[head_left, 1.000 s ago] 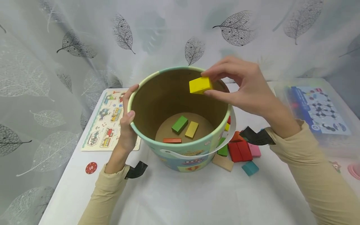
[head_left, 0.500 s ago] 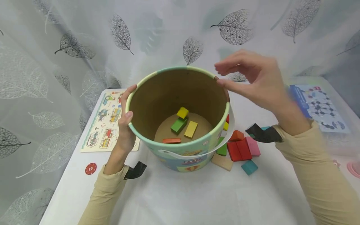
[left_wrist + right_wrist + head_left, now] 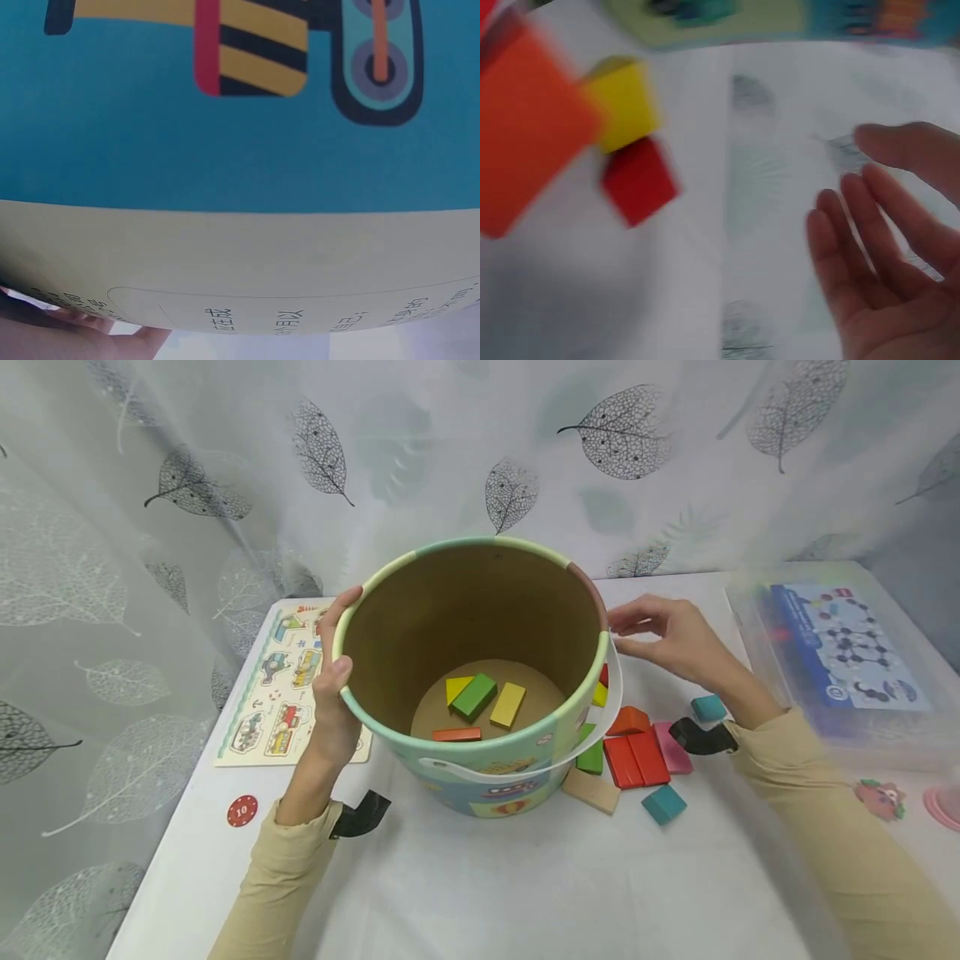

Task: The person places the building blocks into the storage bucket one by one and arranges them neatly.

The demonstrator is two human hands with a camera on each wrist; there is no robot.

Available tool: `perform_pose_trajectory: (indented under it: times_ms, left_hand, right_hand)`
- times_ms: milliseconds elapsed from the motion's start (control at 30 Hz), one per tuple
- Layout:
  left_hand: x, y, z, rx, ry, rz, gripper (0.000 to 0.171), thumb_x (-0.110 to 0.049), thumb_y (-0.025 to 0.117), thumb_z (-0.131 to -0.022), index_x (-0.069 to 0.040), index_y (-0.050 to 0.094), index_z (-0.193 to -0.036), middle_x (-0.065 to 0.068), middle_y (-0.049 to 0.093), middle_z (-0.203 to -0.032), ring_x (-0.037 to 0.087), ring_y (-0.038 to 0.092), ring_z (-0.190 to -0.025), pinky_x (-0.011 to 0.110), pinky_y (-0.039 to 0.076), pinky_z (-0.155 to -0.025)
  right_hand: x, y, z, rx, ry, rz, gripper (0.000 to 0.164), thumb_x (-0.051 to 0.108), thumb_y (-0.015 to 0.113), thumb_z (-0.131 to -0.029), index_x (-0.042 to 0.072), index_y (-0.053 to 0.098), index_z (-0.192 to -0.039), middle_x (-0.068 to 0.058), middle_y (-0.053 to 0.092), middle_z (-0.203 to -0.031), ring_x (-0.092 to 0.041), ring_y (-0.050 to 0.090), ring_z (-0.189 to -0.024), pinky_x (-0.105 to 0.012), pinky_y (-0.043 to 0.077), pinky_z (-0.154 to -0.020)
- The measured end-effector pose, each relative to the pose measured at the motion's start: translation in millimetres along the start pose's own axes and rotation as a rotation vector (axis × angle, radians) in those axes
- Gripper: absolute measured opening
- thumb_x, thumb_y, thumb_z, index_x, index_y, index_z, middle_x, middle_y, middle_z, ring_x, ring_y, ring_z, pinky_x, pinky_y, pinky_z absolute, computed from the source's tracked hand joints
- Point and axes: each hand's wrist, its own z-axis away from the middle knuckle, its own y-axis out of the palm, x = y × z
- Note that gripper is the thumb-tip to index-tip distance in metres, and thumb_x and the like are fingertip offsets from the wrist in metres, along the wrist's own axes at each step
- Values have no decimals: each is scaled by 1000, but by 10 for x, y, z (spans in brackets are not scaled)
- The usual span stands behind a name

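A round storage bucket [image 3: 480, 610] with a printed outside and a white handle [image 3: 615, 693] stands on the table. My left hand [image 3: 335, 710] grips its left rim, thumb over the edge; the left wrist view is filled by the bucket's printed wall [image 3: 240, 165]. Inside lie a green block [image 3: 474, 697], a yellow block [image 3: 456, 687] partly under it, a golden-yellow block [image 3: 507, 706] and an orange-red block [image 3: 457, 735]. My right hand [image 3: 678, 639] holds nothing, fingers loosely bent beside the bucket's right side, above the table. A red block [image 3: 640, 182] and a yellow block [image 3: 621, 107] lie near it.
Right of the bucket are two red blocks [image 3: 637, 760], a pink block [image 3: 672, 747], teal blocks [image 3: 664, 804], a wooden block [image 3: 592, 789] and others. A clear plastic box [image 3: 885, 735] stands at right. A picture puzzle board [image 3: 255, 693] and red chip [image 3: 242, 811] lie left.
The right hand has let go of the yellow block, which has dropped into the bucket beside the green one. That hand then moved right and down outside the rim. The left hand stays put.
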Motion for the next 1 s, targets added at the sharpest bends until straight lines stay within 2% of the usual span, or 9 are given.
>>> perform_pose_trajectory:
  times_ms: [133, 200, 500, 667, 867, 1000]
  left_hand:
    - [22, -23, 20, 12, -2, -10, 83, -56, 47, -85, -20, 18, -154, 15, 32, -152, 38, 33, -137, 49, 36, -106]
    - [13, -22, 20, 14, 1, -6, 83, -57, 47, -85, -20, 17, -154, 16, 31, -152, 38, 33, -137, 49, 36, -106]
    - [-77, 43, 17, -6, 8, 11, 81, -54, 48, -85, -18, 20, -153, 17, 32, -151, 39, 33, -137, 48, 34, -107]
    - [-178, 122, 17, -17, 1, 12, 80, -53, 47, -86, -18, 21, -152, 18, 32, -151, 40, 32, -136, 49, 33, -108]
    - [-294, 217, 7, -35, -11, -7, 77, -54, 47, -86, -19, 24, -151, 17, 34, -149, 40, 32, -136, 48, 32, -108]
    - [-360, 277, 0, -35, -13, 11, 76, -53, 47, -86, -19, 24, -150, 17, 33, -149, 39, 31, -136, 45, 32, -108]
  right_hand:
    - [-168, 149, 48, 121, 88, 80, 38, 5, 74, -83, 0, 66, -120, -18, 68, -112, -35, 66, -104, -48, 51, -95]
    - [-191, 194, 58, 154, 108, 79, 39, 4, 73, -83, -2, 65, -120, -22, 67, -113, -40, 65, -105, -55, 50, -94]
    - [-273, 285, 21, 188, 149, 134, 32, 1, 72, -80, -5, 67, -110, -24, 68, -106, -39, 66, -99, -51, 53, -90]
    - [-302, 288, 4, 215, 181, 216, 34, 4, 71, -80, -7, 67, -112, -24, 70, -103, -37, 66, -95, -50, 54, -87]
    - [-311, 228, 13, 201, 237, 265, 37, 8, 74, -79, -6, 68, -113, -22, 70, -100, -33, 64, -92, -49, 53, -86]
    - [-222, 78, 31, 148, 261, 242, 39, 13, 76, -81, -1, 69, -116, -21, 70, -105, -34, 66, -96, -48, 53, -86]
